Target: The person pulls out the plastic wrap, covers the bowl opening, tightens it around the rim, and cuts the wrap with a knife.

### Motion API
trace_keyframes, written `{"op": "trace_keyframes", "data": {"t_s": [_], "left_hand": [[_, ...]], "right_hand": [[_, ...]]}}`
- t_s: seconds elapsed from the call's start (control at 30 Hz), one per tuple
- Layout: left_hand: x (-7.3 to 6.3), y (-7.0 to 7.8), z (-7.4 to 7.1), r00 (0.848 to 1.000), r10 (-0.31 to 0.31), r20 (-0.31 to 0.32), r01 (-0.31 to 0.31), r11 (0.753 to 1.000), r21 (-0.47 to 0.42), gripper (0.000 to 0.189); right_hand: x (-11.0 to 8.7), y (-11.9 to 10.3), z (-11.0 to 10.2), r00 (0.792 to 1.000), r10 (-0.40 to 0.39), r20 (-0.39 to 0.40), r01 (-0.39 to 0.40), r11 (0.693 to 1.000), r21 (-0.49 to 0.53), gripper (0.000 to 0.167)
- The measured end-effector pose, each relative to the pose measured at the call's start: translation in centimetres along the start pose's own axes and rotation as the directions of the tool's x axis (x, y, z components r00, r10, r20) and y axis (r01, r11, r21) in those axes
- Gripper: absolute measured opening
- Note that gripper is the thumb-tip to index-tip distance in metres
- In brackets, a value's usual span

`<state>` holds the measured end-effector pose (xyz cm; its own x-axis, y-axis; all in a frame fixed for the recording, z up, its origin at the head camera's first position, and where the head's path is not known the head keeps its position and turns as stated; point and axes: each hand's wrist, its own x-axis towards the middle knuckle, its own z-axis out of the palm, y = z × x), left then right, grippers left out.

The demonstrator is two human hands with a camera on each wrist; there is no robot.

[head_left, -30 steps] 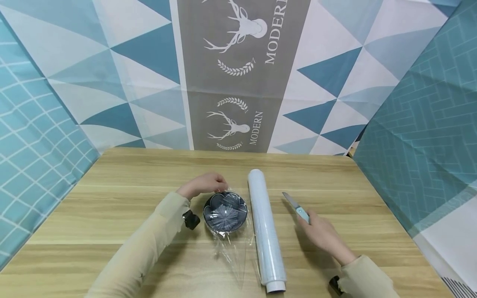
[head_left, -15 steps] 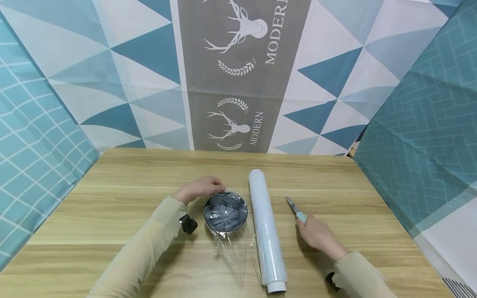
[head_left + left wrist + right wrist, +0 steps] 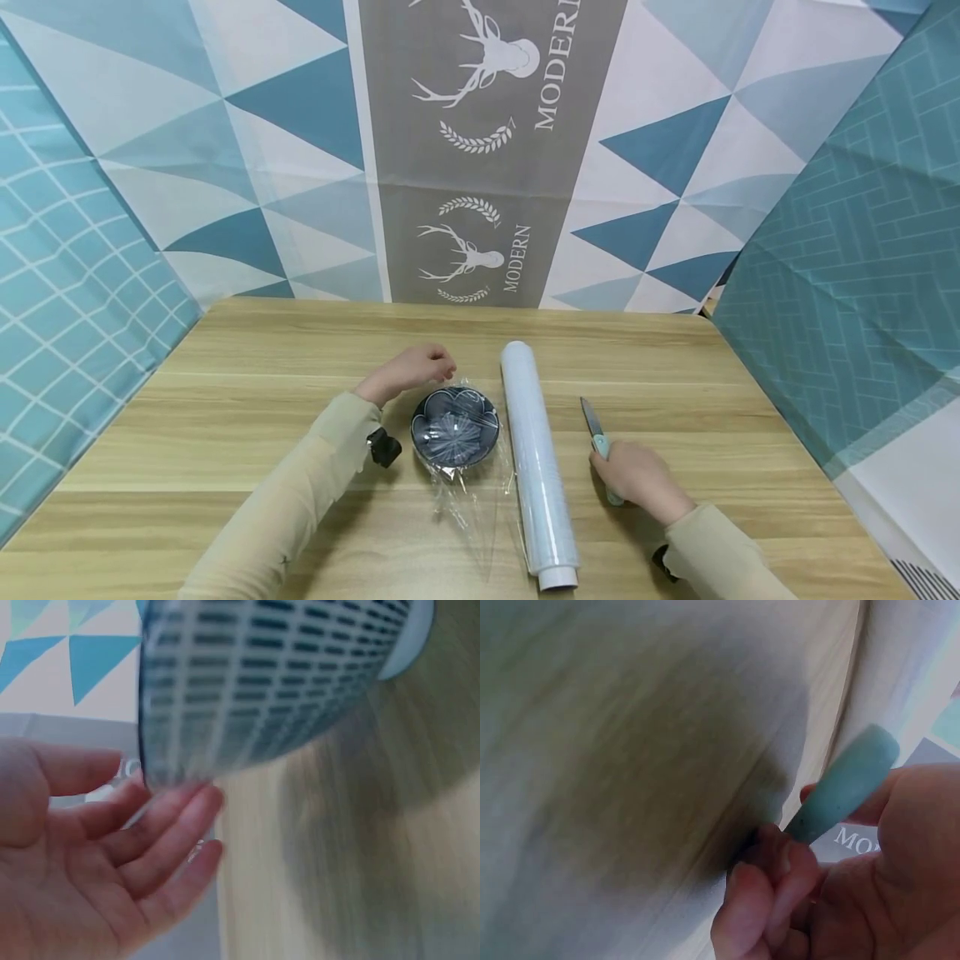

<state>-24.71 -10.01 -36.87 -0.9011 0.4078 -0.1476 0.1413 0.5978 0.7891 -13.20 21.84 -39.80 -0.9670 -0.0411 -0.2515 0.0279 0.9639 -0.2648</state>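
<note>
A dark patterned bowl point(image 3: 455, 427) stands in the middle of the table with clear plastic wrap point(image 3: 468, 508) over its mouth and trailing towards the front. At the bowl's far left rim is my left hand point(image 3: 412, 371). In the left wrist view its fingers point(image 3: 172, 847) are loosely bent by the rim, thumb apart; some clear film shows between them. My right hand point(image 3: 637, 477) grips a small knife point(image 3: 590, 417) by its mint-green handle point(image 3: 847, 784), blade pointing away from me. The handle's end sticks out of the hand in the right wrist view.
Between the bowl and the right hand lies a long roll of plastic wrap point(image 3: 538, 467), lengthwise on the wooden table point(image 3: 300, 333). A patterned cloth backdrop point(image 3: 472, 167) rises behind the table's far edge.
My right hand has shifted slightly left, and the knife has turned so its blade points more straight ahead, with the handle's end now showing. The left hand moved only slightly at the rim.
</note>
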Motion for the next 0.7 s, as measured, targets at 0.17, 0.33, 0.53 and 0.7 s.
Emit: {"op": "trace_keyframes", "data": {"t_s": [0.17,0.33,0.53,0.7], "left_hand": [[0.4,0.9,0.7,0.988,0.142,-0.059,-0.139,0.989,0.051,0.026],[0.5,0.9,1.3,0.973,0.223,0.051,-0.227,0.969,0.094,0.028],[0.5,0.4,2.2,0.957,0.245,0.156,-0.265,0.957,0.12,0.033],[0.4,0.0,2.6,0.966,0.224,0.127,-0.238,0.965,0.112,0.033]], "right_hand": [[0.0,0.0,0.0,1.0,0.002,-0.002,-0.002,0.999,-0.044,0.044],[0.2,0.0,0.1,1.0,0.002,-0.003,-0.002,0.997,-0.08,0.045],[0.4,0.0,0.1,1.0,0.016,0.001,-0.016,0.996,-0.092,0.048],[0.5,-0.5,-0.7,1.0,0.013,-0.008,-0.014,0.992,-0.128,0.057]]}}
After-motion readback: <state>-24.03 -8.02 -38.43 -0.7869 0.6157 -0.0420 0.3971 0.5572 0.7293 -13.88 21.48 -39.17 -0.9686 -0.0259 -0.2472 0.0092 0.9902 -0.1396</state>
